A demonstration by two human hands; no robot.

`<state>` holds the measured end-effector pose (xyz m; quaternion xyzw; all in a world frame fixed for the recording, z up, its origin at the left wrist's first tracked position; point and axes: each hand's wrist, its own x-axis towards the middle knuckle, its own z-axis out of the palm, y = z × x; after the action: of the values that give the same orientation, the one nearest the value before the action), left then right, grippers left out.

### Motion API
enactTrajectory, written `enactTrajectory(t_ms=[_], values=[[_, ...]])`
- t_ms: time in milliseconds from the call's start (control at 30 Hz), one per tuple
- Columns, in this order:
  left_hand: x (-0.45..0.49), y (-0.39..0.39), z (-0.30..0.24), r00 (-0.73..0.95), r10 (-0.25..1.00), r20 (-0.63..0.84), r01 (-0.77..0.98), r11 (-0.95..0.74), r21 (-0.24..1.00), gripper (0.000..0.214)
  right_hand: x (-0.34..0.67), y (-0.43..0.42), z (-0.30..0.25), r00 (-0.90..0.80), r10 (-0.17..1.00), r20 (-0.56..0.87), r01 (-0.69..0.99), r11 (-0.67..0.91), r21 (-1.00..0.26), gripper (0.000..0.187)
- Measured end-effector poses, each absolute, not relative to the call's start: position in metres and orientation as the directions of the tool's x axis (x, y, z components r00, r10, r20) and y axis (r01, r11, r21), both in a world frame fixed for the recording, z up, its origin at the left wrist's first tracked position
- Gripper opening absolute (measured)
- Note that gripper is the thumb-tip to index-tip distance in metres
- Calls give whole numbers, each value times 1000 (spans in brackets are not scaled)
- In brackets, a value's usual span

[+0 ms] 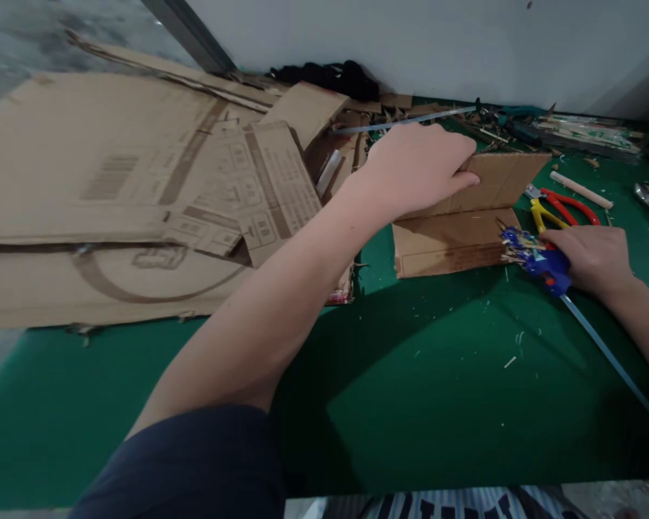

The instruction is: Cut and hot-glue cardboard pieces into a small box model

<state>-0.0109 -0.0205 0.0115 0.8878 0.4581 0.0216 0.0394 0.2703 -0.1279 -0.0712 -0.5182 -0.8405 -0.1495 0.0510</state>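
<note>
A folded piece of cardboard lies on the green table, its back panel standing upright. My left hand is closed over the upper edge of that back panel, thumb on the near side. In my right hand is a blue hot glue gun, gripped with the fingers wrapped round it. The gun's nozzle end, crusted with bits of debris, points left at the cardboard's right end; whether it touches cannot be made out. A long translucent glue stick sticks out of the gun's back toward the lower right.
Large cardboard sheets and smaller pieces cover the table's left side. Pliers with red and yellow handles lie behind my right hand, beside a white stick. Along the wall are a black cloth, another glue stick and scraps.
</note>
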Motion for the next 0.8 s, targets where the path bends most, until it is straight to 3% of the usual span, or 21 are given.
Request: enactTrajectory(t_ms=[67, 167, 267, 333, 533, 700, 800], values=[[-11, -20, 12, 569, 822, -16, 821, -567, 74, 41, 295, -132, -75, -382, 868, 316, 923, 344, 171, 34], [-11, -18, 11, 579, 815, -30, 815, -577, 53, 41, 325, -127, -80, -111, 923, 368, 991, 77, 105, 34], [-10, -16, 10, 603, 797, -20, 797, -602, 41, 40, 340, -111, -82, 194, 914, 357, 968, -238, 82, 60], [-10, -17, 10, 606, 795, -19, 795, -606, 23, 38, 341, -102, -82, 310, 877, 367, 936, -349, 44, 70], [-9, -21, 9, 590, 807, -8, 807, -590, 6, 37, 336, -98, -84, 406, 872, 273, 914, -388, -119, 64], [-9, -21, 8, 583, 812, -14, 812, -583, 6, 37, 340, -99, -91, 373, 874, 312, 926, -328, -188, 61], [-9, -21, 7, 579, 815, -3, 815, -579, 0, 36, 346, -94, -94, 435, 842, 319, 897, -375, -234, 62]])
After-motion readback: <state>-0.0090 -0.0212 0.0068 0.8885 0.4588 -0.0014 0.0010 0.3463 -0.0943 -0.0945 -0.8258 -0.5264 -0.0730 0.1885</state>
